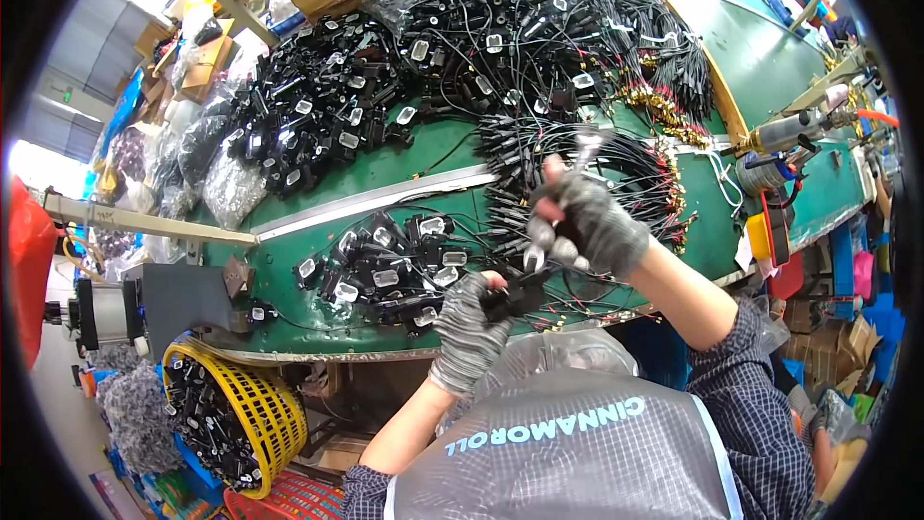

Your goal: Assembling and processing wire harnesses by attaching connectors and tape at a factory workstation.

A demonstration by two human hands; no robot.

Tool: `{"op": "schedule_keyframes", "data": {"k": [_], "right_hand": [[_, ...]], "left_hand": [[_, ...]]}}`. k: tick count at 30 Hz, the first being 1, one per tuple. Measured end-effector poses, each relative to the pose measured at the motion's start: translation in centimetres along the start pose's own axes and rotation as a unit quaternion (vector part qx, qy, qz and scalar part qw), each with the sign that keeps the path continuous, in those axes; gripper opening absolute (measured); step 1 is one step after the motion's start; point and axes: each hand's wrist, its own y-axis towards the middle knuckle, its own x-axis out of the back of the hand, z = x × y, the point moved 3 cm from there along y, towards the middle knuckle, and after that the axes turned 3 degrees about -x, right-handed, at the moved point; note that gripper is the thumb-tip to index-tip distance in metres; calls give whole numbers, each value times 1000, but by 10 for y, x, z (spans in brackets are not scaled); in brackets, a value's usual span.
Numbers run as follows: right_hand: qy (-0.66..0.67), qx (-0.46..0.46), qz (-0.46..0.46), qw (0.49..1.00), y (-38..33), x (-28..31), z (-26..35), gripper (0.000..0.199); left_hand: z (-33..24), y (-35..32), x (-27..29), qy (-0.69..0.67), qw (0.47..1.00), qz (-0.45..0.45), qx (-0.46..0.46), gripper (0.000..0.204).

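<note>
My left hand (470,332), in a grey striped glove with a bare thumb tip, is closed on a black plastic part (523,297) near the table's front edge. My right hand (599,221), gloved alike, is raised just above and right of it. Its fingers are curled around a shiny metal wrench (589,143), whose upper end sticks up past the bare thumb. Under the right hand lie bundles of thin black cables (630,173) with coloured tips. Left of my left hand, a small heap of black parts with clear windows (385,270) rests on the green table (279,279).
A large pile of black cabled parts (337,101) covers the far side. A pale metal strip (375,200) crosses the table. The yellow basket (274,414) at lower left holds more black parts. A grey machine (183,299) stands left; a clamped tool (784,132) stands right.
</note>
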Motion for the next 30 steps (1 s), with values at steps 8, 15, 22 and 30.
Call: {"op": "schedule_keyframes", "data": {"k": [8,15,22,30], "right_hand": [[-421,364,-82,827,-21,-38,2,54],[-14,79,-113,990,2,6,8,54],[-467,370,-135,791,-15,-34,-1,46],[-15,92,-38,995,2,11,13,53]], "left_hand": [[-1,4,-12,-347,932,-88,57,44],[6,1,-5,-203,976,-73,18,43],[8,7,-8,-352,930,-50,90,42],[-8,16,3,-52,990,-21,-126,46]]}}
